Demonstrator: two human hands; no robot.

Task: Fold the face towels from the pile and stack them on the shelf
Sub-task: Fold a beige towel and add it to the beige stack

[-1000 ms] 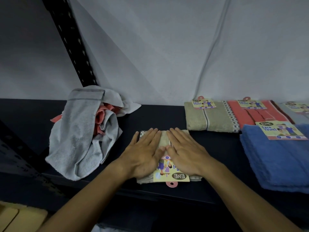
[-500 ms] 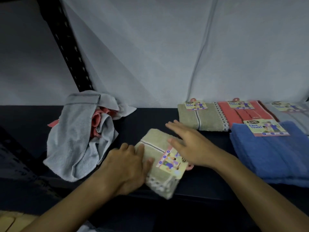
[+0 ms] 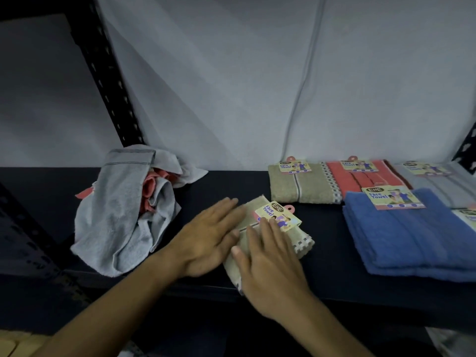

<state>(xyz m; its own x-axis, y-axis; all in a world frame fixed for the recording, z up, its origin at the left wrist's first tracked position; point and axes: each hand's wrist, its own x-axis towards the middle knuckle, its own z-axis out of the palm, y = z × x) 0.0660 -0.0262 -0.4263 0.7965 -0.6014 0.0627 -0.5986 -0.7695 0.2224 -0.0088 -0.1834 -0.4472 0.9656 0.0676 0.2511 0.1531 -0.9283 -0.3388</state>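
On the dark shelf (image 3: 231, 186), both flat, open-fingered hands, left hand (image 3: 206, 240) and right hand (image 3: 270, 264), pressed the folded beige towel (image 3: 304, 240), best slid squarely toward the folded beige stack (image 3: 298, 188).

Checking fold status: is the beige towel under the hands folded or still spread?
Folded. The beige towel is a compact block with its label on top, left hand and right hand flat on it.

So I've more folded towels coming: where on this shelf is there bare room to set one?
Bare shelf lies between the unfolded pile and the folded beige towel at the back, and in front of the pile. The right end is crowded with the coral, grey and blue towels.
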